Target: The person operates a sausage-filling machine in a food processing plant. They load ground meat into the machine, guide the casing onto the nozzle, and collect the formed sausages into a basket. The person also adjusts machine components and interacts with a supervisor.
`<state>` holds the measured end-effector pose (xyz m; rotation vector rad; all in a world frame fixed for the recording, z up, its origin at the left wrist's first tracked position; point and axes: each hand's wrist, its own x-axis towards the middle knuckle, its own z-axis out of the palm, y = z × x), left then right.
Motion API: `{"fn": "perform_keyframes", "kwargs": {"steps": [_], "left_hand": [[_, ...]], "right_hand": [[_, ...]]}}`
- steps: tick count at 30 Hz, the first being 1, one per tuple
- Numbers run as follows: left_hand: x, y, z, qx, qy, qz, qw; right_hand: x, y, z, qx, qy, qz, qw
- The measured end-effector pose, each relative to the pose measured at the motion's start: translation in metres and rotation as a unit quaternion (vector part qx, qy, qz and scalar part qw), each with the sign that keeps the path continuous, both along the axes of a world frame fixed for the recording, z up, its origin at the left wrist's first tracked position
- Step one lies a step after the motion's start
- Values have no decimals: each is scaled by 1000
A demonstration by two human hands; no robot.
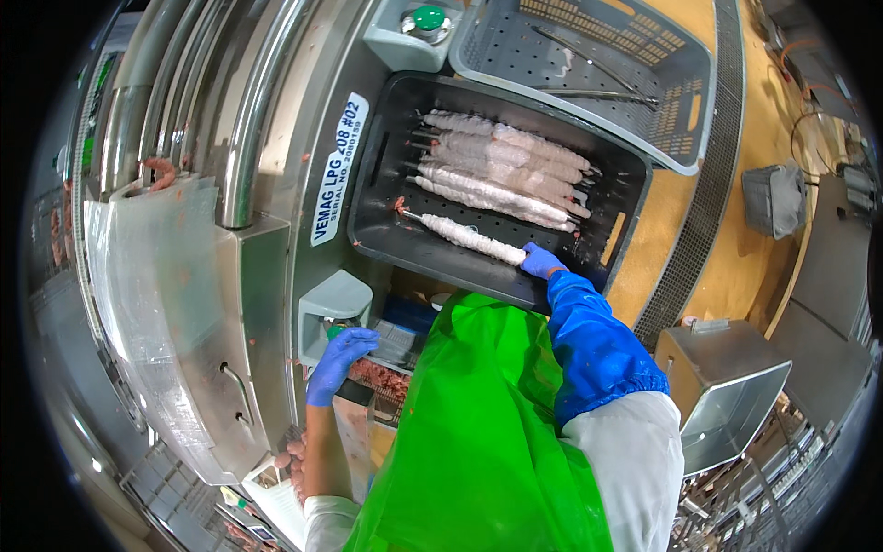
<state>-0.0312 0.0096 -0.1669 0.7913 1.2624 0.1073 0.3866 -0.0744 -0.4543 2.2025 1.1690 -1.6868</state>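
My right hand [539,261], in a blue glove with a blue sleeve cover, grips the near end of a pale meat skewer [469,238] lying in a black crate [501,285]. Several more pale skewers [501,170] lie side by side further back in that crate. My left hand [337,361], also blue-gloved, rests with curled fingers on a grey control box with a green button [333,308] on the steel machine [267,166]; it holds nothing. A green apron [469,432] covers my front.
A grey perforated crate [598,74] with thin metal rods stands behind the black one. A second grey box with a green button [425,23] sits at the top. A steel bin [727,382] stands on the floor at right, beside a floor drain grate [708,175]. Minced meat [382,377] lies below my left hand.
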Motion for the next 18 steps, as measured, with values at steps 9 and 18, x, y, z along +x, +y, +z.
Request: {"fn": "perform_keyframes", "kwargs": {"steps": [9,18], "left_hand": [[20,5,10,66,8,-74,995],[73,72,113,467,88,-153,866]], "right_hand": [[-28,65,31,93,128,68,985],[57,82,245,426,-212,227,850]]}}
